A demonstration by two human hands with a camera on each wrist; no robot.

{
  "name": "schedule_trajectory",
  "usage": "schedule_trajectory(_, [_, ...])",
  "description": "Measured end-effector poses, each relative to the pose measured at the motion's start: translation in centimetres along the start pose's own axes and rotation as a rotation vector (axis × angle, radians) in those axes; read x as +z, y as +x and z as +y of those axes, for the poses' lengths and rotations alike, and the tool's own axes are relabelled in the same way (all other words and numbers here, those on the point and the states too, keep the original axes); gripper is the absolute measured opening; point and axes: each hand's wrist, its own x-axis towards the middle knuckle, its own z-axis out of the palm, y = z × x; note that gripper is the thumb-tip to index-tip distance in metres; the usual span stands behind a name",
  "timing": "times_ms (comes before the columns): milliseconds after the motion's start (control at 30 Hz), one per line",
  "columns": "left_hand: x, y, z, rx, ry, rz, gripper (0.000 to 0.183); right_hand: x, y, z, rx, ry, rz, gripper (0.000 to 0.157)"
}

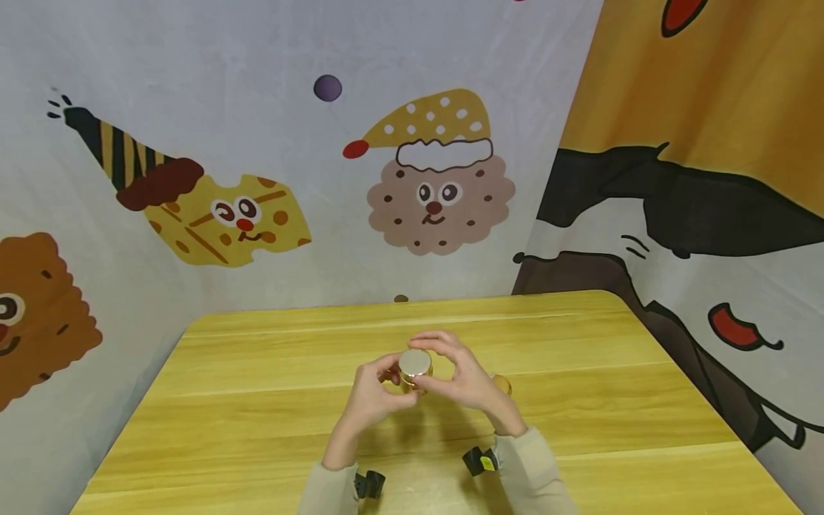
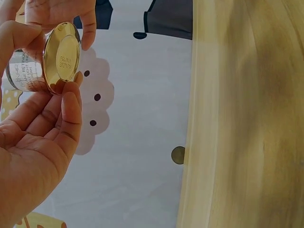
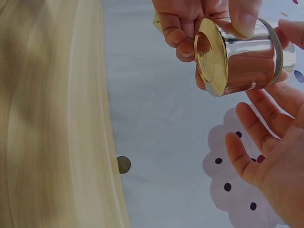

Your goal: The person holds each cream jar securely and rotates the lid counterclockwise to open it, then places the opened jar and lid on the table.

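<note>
Both hands hold a shiny gold cream jar (image 1: 415, 365) above the table, its pale round top facing up in the head view. My left hand (image 1: 375, 393) grips the jar's body near the base, thumb on one side and curled fingers on the other. The left wrist view shows the gold base (image 2: 66, 57) with stamped characters and printed lettering on the side. My right hand (image 1: 460, 375) pinches the jar's top end between thumb and fingers. In the right wrist view, the other right fingers (image 3: 256, 128) spread away from the jar.
A small round golden object (image 1: 502, 385) lies on the wooden table (image 1: 257, 400), partly hidden behind the right wrist. Behind the table hangs a cloth (image 1: 270, 86) printed with cartoon food figures. Black wrist cameras (image 1: 370, 485) sit at the sleeves.
</note>
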Motion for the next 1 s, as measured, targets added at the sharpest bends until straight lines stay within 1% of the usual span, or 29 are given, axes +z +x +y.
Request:
schedule_trajectory(167, [0.0, -0.1, 0.0, -0.004, 0.005, -0.001, 0.038, 0.1, -0.1, 0.0, 0.026, 0.001, 0.011, 0.044])
schedule_trajectory(267, [0.0, -0.1, -0.1, -0.014, 0.007, 0.002, 0.039, 0.2, -0.1, -0.4, 0.039, -0.014, 0.029, 0.044])
schedule_trajectory(367, [-0.1, -0.1, -0.1, -0.027, 0.007, 0.005, 0.042, 0.0, 0.2, -1.7, 0.040, -0.024, 0.045, 0.043])
schedule_trajectory(500, [-0.2, -0.2, -0.1, -0.041, 0.012, 0.009, 0.045, -0.5, 0.5, -3.6, 0.066, -0.022, 0.057, 0.041])
schedule_trajectory(567, [-0.3, -0.2, -0.2, -0.046, 0.015, 0.012, 0.045, -0.6, 0.5, -3.9, 0.081, -0.024, 0.062, 0.041])
schedule_trajectory(767, [-0.7, -0.3, -0.2, -0.066, 0.022, 0.020, 0.042, -0.9, 0.4, -4.2, 0.106, -0.011, 0.073, 0.043])
schedule_trajectory(1000, [-1.4, -0.6, -0.2, -0.101, 0.038, 0.045, 0.044, -1.3, 0.2, -3.9, 0.144, 0.001, 0.083, 0.045])
